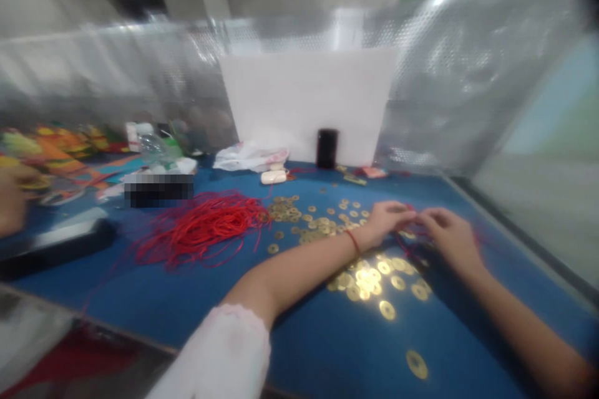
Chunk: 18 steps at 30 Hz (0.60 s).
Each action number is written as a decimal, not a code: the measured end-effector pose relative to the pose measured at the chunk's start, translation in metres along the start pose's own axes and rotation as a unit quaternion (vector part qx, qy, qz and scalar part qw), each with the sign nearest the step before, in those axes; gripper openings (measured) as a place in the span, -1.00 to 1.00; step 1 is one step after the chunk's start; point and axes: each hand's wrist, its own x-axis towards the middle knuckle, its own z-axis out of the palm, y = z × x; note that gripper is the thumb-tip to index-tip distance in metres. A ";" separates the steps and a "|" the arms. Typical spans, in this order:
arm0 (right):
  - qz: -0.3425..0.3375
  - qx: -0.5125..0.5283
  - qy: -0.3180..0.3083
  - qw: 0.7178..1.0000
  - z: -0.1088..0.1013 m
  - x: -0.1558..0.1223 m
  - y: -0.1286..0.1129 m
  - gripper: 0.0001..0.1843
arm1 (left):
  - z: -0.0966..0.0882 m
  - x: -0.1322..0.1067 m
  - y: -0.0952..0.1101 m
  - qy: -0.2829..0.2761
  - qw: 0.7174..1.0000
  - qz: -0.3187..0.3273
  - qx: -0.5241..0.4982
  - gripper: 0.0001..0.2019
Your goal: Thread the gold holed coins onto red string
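My left hand (387,219) reaches across to the right side of the blue table, thumb and fingers pinched on a thin red cord (406,245). Beside it my right hand (447,235) is closed on the same dark red cord, the fingertips of both hands almost meeting. Blur hides the exact grip and any knot. Gold coins with centre holes (367,280) lie scattered below and left of my hands, with one coin (416,364) apart near the front. A tangled bundle of red cords (213,224) rests left of the coins.
A black phone-like object (327,148) leans against a white board (309,106) at the back. Near it are a small white case (274,177) and a plastic bag (250,157). A bottle (152,144) stands left. Another person's hand (12,199) shows at the far left edge.
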 end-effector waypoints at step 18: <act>-0.108 -0.056 0.002 0.993 0.005 -0.001 0.012 -0.71 | 0.004 -0.003 0.001 0.036 0.999 0.017 0.000 -0.65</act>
